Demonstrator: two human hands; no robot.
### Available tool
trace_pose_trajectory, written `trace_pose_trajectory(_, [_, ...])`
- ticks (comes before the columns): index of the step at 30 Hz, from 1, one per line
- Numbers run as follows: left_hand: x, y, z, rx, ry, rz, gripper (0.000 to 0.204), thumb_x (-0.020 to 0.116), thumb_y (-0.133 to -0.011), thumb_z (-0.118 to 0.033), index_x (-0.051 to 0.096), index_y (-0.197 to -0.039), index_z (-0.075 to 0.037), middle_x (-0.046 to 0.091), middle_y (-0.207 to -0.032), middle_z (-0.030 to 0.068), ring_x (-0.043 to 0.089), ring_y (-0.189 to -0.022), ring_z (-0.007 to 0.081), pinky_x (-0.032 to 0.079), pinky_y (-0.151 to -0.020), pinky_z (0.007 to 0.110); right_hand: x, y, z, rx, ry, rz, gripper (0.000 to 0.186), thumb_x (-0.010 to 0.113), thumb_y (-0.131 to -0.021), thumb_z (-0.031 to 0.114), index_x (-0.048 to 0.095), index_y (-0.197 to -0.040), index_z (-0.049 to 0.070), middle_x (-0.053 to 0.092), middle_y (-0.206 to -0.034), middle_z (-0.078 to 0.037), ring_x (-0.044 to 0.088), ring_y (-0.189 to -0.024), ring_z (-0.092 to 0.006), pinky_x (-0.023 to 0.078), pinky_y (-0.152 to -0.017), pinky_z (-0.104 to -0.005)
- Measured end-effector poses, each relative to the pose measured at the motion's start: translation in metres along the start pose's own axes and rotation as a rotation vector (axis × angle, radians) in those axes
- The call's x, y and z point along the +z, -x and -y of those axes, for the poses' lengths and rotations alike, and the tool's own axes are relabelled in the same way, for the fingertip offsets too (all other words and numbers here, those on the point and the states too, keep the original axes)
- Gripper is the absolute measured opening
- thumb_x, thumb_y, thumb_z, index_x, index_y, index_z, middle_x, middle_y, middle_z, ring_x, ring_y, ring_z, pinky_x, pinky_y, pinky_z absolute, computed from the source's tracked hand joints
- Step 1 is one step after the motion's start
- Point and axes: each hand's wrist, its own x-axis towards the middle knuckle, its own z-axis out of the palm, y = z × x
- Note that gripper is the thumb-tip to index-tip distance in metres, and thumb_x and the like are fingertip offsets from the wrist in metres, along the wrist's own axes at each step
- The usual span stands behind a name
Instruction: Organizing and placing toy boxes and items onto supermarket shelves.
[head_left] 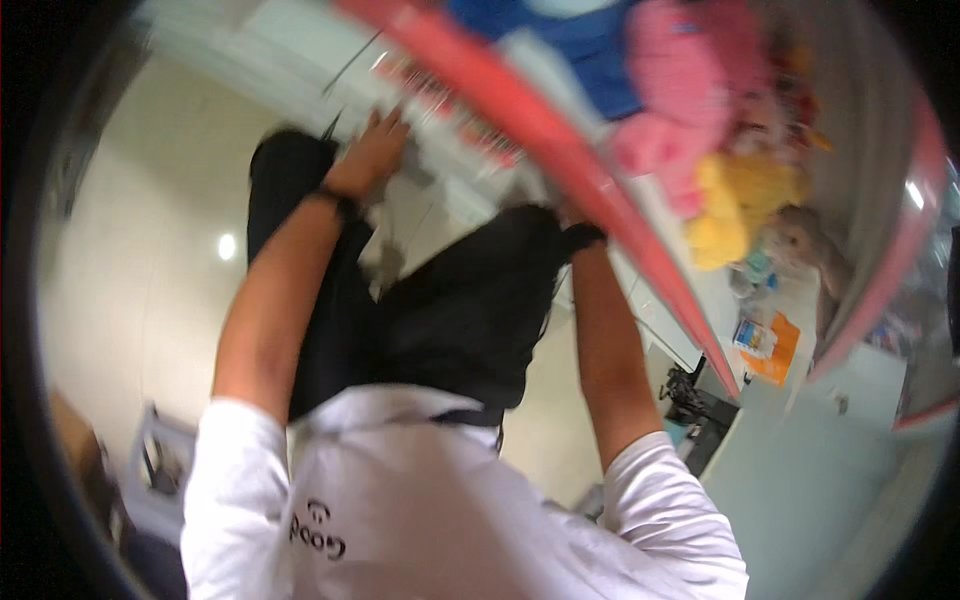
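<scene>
My left hand (pixel 372 150) has its fingers spread and reaches to a pale, low panel (pixel 345 75) beside a row of small red and white items (pixel 415 85), too blurred to name. My right forearm (pixel 610 350) runs up to a dark band at the wrist; the hand beyond is mostly hidden beside a long red edge (pixel 530 120) of the display unit, so its fingers cannot be made out. My legs in black trousers (pixel 450 310) are bent below both arms.
Behind the red edge lie blue fabric (pixel 585 50), pink (pixel 680 70) and yellow (pixel 740 210) plush items and an orange packet (pixel 775 365). A pale counter (pixel 800 480) is at the right, a grey stool (pixel 160 460) on the tiled floor (pixel 150 250) at lower left.
</scene>
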Motion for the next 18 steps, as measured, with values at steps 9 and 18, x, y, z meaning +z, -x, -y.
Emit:
trace_pose_trajectory(9, [0.03,-0.005,0.002,0.07,-0.006,-0.001,0.066,0.049,-0.083,-0.019,0.023,-0.145,-0.017,-0.002,-0.155,0.004,0.004,-0.14,0.0366,0.017,-0.103,0.067,0.014,0.018,0.018,0.302,-0.224,-0.228,0.042,0.061,-0.085,0.035,0.058,-0.11,0.001,0.062,-0.106,-0.018,0.06,-0.096,-0.0332,0.045,-0.085,-0.0417])
trace_pose_trajectory(18, [0.047,-0.029,0.048,0.127,-0.134,0.225,0.104,0.067,-0.071,-0.053,0.014,-0.145,-0.004,0.008,-0.151,0.0197,-0.001,-0.14,0.037,0.015,-0.108,0.059,0.031,0.022,0.05,0.362,-0.417,-0.402,0.045,0.063,-0.084,0.036,0.057,-0.112,0.001,0.061,-0.108,-0.018,0.06,-0.096,-0.0323,0.045,-0.085,-0.0403])
